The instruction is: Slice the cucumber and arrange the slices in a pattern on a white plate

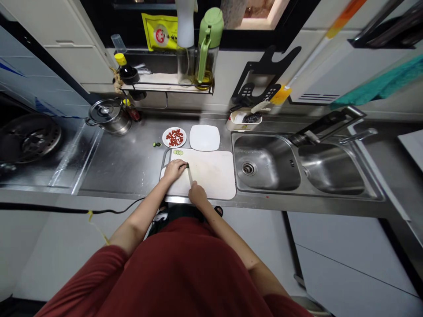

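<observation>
A white cutting board (211,176) lies on the steel counter in front of me. My left hand (175,169) is closed over a piece of cucumber (187,165), of which only the dark green end shows past the fingers. My right hand (197,193) grips the handle of a knife (190,175). The narrow blade points away from me and stands right beside the cucumber's end; whether it touches cannot be made out. A few pale green cucumber slices (178,152) rest near the board's far left corner. Dark green cucumber ends (156,144) sit on the counter beyond it.
Behind the board are a plate of chopped red pieces (175,138) and a white square plate (205,137). To the right is a double sink (267,160) with a faucet (360,135). A lidded pot (110,116) stands back left, below a shelf holding bottles (207,48).
</observation>
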### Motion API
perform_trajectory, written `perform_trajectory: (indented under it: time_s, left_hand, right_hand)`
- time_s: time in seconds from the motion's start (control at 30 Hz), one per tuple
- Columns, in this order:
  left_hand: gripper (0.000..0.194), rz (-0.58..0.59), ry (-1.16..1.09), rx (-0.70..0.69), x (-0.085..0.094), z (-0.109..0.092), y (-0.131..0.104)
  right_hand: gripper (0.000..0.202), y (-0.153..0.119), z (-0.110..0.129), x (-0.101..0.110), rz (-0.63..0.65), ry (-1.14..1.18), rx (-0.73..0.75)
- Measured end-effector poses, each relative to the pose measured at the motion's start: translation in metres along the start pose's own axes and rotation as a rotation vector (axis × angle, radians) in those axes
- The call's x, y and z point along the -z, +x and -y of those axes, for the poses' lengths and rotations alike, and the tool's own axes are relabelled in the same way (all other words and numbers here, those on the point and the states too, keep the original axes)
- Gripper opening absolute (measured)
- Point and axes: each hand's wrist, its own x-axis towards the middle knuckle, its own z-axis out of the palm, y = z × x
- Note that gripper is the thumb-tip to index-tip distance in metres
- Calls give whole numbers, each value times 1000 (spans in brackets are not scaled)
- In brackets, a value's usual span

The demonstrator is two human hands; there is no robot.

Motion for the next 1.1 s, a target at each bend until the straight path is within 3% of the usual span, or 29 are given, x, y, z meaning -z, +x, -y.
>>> perform_trajectory:
  time_s: [0.43,0.63,1.1]
  left_hand:
    - [24,19,79,84,3,-7,-1]
    - [25,40,86,102,6,-9,-2]
    - [29,-17,15,144,6,-4,-12]
  right_hand:
    - [24,-10,-9,6,38,3,5]
    - [26,-14,-25,11,30,-54,21]
    - [39,-14,-55,55,-276,-340,-3]
